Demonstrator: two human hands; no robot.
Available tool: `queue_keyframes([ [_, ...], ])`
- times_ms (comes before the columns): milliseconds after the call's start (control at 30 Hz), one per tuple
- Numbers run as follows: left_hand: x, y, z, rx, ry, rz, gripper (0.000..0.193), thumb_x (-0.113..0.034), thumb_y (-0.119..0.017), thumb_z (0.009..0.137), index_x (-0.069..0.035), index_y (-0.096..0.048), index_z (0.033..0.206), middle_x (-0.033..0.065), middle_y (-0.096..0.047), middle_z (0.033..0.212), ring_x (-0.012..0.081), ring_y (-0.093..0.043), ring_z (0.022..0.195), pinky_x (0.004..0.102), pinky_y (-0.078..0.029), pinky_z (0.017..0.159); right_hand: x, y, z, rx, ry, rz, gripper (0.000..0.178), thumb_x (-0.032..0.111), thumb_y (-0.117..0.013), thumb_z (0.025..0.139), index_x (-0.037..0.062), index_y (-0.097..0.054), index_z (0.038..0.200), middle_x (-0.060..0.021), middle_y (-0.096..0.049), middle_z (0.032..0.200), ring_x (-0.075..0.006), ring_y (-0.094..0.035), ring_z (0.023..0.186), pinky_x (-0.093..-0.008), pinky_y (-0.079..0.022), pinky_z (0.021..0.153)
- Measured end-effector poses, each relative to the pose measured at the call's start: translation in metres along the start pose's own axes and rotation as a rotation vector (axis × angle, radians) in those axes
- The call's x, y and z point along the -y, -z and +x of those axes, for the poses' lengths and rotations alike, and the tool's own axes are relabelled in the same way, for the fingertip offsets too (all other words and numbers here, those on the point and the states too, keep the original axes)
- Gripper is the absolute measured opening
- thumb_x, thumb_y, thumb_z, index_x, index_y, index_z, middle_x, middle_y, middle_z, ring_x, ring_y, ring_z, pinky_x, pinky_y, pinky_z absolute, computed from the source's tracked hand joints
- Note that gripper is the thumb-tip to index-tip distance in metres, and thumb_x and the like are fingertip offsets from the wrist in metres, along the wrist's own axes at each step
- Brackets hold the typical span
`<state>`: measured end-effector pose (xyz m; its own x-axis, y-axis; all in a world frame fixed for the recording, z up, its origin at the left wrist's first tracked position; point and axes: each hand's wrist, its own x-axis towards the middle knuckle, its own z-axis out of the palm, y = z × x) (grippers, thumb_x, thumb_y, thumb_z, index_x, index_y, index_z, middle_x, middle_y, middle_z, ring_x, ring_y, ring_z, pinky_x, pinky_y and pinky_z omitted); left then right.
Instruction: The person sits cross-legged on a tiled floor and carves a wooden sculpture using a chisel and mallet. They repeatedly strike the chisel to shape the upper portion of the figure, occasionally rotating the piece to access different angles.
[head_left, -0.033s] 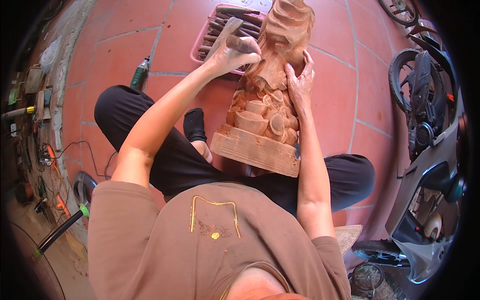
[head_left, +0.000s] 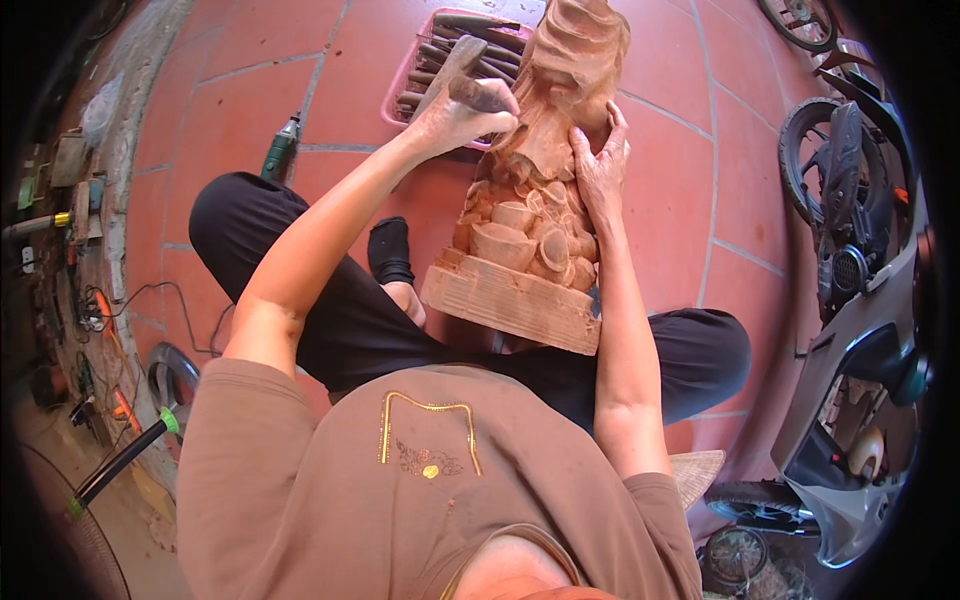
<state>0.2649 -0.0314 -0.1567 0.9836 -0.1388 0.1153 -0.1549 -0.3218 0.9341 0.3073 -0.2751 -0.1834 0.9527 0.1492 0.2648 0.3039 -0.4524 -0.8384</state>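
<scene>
A reddish-brown wood carving leans between my crossed legs, its thick block base toward me. Rounded, bowl-like shapes and flowing folds cover its surface. My left hand is closed round a dark-handled tool, near the carving's left side. The tool's working end is mostly hidden by my fingers and the carving. Behind that hand a flat grey-brown bar slants up; I cannot tell whether it is held too. My right hand grips the carving's right side, thumb on its front and fingers along its edge.
A pink basket of several dark-handled tools stands beyond my left hand. A green power tool lies on the red tiled floor to the left. Cords, tools and a fan line the left side; a motorbike stands right.
My left hand and the dark-handled tool have shifted very slightly. My right hand keeps its place on the carving.
</scene>
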Motion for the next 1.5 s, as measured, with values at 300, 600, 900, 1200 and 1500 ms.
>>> queue_keyframes([
  [300,-0.008,0.013,0.015,-0.058,0.093,-0.151,0.008,-0.014,-0.071,0.090,-0.007,-0.070,0.092,-0.0011,-0.065,0.084,0.0072,-0.059,0.078,0.0249,-0.050,0.072,-0.003,-0.009,0.008,0.003,0.046,0.029,0.066,0.023,-0.072,0.090,0.0076,-0.041,0.147,-0.0217,-0.052,0.141,-0.0374,-0.044,0.133,-0.0465,-0.038,0.111],
  [600,-0.004,0.013,-0.007,0.046,0.083,0.094,0.008,-0.011,-0.072,0.085,-0.004,-0.069,0.086,0.0002,-0.066,0.082,0.0081,-0.060,0.083,0.0281,-0.050,0.076,-0.004,-0.004,0.008,-0.014,0.037,0.007,0.066,0.023,-0.072,0.090,0.0080,-0.042,0.147,-0.0214,-0.052,0.140,-0.0376,-0.046,0.132,-0.0465,-0.039,0.110],
  [900,-0.016,0.021,0.007,-0.113,0.083,-0.248,0.009,-0.011,-0.071,0.088,-0.003,-0.070,0.093,0.0001,-0.063,0.077,0.0073,-0.058,0.073,0.0237,-0.049,0.068,0.002,-0.005,0.007,-0.004,0.005,0.020,0.065,0.022,-0.071,0.091,0.0088,-0.041,0.147,-0.0207,-0.052,0.141,-0.0366,-0.045,0.133,-0.0459,-0.038,0.111],
  [1200,-0.012,-0.002,0.003,-0.080,-0.019,-0.026,0.011,-0.013,-0.072,0.087,-0.004,-0.069,0.092,-0.0013,-0.067,0.086,0.0078,-0.061,0.083,0.0267,-0.051,0.077,-0.005,-0.006,0.008,0.004,0.023,0.032,0.065,0.023,-0.071,0.091,0.0087,-0.041,0.147,-0.0207,-0.051,0.142,-0.0363,-0.044,0.134,-0.0458,-0.038,0.111],
  [1500,-0.022,0.023,-0.004,0.042,0.076,-0.097,0.008,-0.012,-0.071,0.088,-0.006,-0.070,0.092,0.0010,-0.068,0.090,0.0087,-0.063,0.085,0.0266,-0.052,0.080,-0.008,-0.008,0.010,0.007,0.039,0.093,0.065,0.021,-0.072,0.090,0.0071,-0.042,0.146,-0.0217,-0.052,0.140,-0.0351,-0.045,0.134,-0.0449,-0.039,0.111],
])
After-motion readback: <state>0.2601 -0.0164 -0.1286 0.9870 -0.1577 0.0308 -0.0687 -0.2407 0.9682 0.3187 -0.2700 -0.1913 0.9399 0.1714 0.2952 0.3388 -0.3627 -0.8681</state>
